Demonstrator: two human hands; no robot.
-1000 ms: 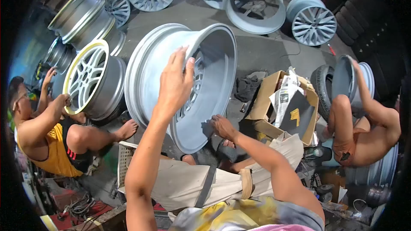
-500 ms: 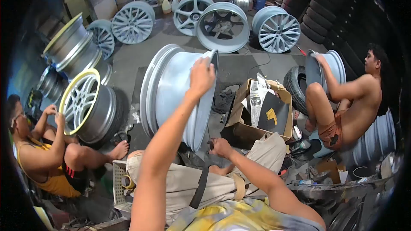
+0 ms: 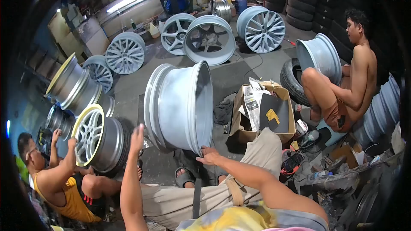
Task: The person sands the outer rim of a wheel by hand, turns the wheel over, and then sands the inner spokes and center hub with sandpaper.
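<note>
A large grey-primed wheel rim (image 3: 182, 102) stands on its edge on the floor before me, its open side facing right. My right hand (image 3: 209, 155) has its fingers and thumb around the rim's bottom lip. My left hand (image 3: 137, 139) is raised just left of the rim's lower edge, apart from it. Its fingers are stretched out and seen nearly edge-on, with nothing visible in them.
A cardboard box (image 3: 262, 130) with newspaper stands right of the rim. A person at left works at a yellow-edged wheel (image 3: 90, 134). Another at right holds a grey rim (image 3: 321, 55) near a tire (image 3: 295, 81). Several rims (image 3: 209, 38) line the back.
My left hand has left the rim's top edge and come down to its left. My right hand has moved onto the bottom lip. The view has shifted; the person at right has lowered an arm.
</note>
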